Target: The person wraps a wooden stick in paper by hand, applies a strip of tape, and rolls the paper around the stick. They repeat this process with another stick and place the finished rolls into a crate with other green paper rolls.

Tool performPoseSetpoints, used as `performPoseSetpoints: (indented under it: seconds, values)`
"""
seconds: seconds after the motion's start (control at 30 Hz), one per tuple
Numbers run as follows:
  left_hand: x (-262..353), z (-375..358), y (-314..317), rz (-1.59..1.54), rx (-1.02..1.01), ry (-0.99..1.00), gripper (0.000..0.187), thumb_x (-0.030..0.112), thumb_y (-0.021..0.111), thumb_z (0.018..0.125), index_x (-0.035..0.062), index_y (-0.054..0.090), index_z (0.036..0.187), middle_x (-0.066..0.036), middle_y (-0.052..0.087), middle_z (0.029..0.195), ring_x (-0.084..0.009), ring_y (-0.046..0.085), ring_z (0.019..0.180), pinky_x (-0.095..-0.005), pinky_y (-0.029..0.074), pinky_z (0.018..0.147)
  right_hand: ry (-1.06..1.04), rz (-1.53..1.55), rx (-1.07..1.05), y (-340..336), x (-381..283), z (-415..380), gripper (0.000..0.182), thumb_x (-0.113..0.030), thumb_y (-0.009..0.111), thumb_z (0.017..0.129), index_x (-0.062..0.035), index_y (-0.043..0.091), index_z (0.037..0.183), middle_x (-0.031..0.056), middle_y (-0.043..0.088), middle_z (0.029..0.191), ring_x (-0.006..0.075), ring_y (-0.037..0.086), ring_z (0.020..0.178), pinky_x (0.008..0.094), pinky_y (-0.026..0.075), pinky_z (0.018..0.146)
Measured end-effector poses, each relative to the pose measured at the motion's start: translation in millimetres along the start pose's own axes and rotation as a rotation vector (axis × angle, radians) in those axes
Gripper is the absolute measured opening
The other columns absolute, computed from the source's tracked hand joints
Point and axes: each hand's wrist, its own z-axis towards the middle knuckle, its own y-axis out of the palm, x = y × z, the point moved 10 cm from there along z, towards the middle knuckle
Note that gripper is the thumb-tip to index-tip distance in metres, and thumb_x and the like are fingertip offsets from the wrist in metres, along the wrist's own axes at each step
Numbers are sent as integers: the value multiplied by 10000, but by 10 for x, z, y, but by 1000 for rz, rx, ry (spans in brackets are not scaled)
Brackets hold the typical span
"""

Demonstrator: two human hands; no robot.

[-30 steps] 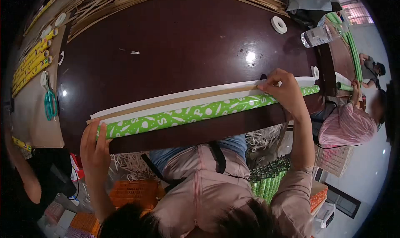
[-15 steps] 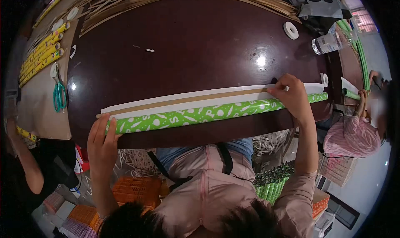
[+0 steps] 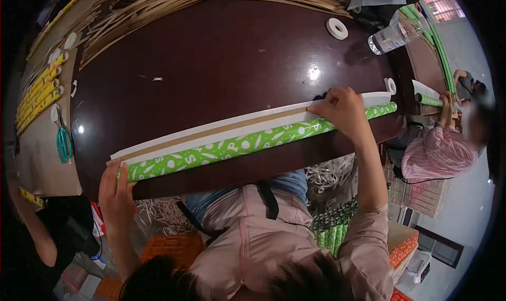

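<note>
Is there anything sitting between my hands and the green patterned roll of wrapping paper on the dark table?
Nothing visible. The left hand rests on the left end of the green patterned paper roll, and the right hand presses on it near the right end, fingertips on the white paper strip behind it.

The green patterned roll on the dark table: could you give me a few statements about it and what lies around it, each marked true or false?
1. Both hands rest on the green roll. True: left hand at one end, right hand near the other.
2. The roll stands upright. False: it lies flat along the table edge.
3. Scissors with teal handles lie at the left. True.
4. The water bottle touches the roll. False: it stands far off at the table's far right.
5. A white strip lies beside the roll. True.
</note>
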Motion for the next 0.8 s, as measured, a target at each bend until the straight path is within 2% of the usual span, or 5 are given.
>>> performPoseSetpoints:
  seconds: [0.13,0.23,0.3,0.43,0.8]
  values:
    - [4,39,-66,68,-48,-38,546,-9,749,735,24,567,1249,-176,574,1249,-362,571,1150,-448,496,979,-83,12,106,-13,8,-51,393,-366,886,608,-55,652,662,53,615,672,253,581,752,409,414,741]
    - [38,123,-86,47,-222,-71,513,-4,649,843,66,536,1339,-165,547,1324,-368,521,1240,-484,465,1030,-93,-44,206,-75,-30,-100,432,-398,884,605,-63,618,664,45,613,674,248,573,778,405,401,762]
    - [285,275,-230,165,-179,-2,524,42,696,792,34,561,1299,-178,578,1243,-368,533,1189,-455,444,1037,-99,-26,195,-58,-6,-77,432,-401,883,605,-63,622,669,45,612,674,251,574,779,406,402,765]
    - [683,433,-155,-53,-89,-14,525,-41,533,763,-54,527,1288,-208,559,1243,-377,521,1194,-474,419,1044,-104,8,185,-34,19,-68,430,-405,879,602,-60,635,682,54,617,681,262,578,781,412,409,766]
    - [1982,1089,106,-329,-1,211,566,-22,544,774,-81,477,1333,-226,544,1291,-362,514,1228,-456,404,1064,-66,25,180,-30,49,-87,428,-425,870,600,-66,642,653,69,640,699,277,583,799,425,419,767]
